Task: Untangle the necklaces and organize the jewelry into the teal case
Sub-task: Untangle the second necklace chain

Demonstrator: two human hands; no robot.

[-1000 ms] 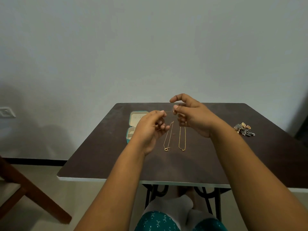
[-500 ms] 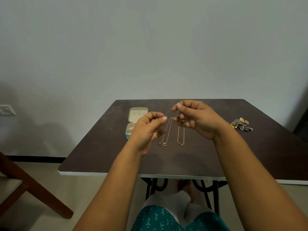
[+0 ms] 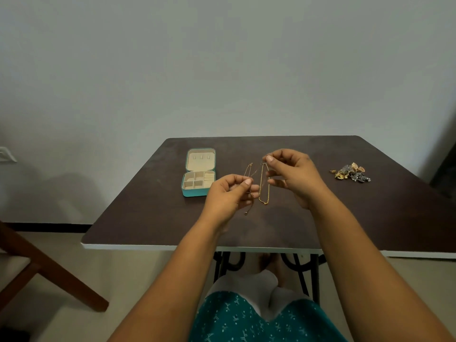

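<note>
Two fine gold necklaces hang in the air above the dark table (image 3: pixel 283 225). My right hand (image 3: pixel 293 176) pinches the top of the thicker gold chain (image 3: pixel 261 191), whose loop dangles between my hands. My left hand (image 3: pixel 229 196) pinches the thinner chain (image 3: pixel 248 170), which rises above its fingertips and trails down to a small end below the hand. The teal case (image 3: pixel 198 172) lies open on the table to the left of my hands, its cream compartments showing.
A pile of mixed gold and silver jewelry (image 3: pixel 351 172) lies on the table at the right. A wooden chair frame (image 3: pixel 37 267) stands on the floor to the left. The wall is close behind the table's far edge.
My left hand has dropped lower and drawn the thin chain away from the thicker one. My right hand stays raised with the thicker chain. The view has tilted slightly.
</note>
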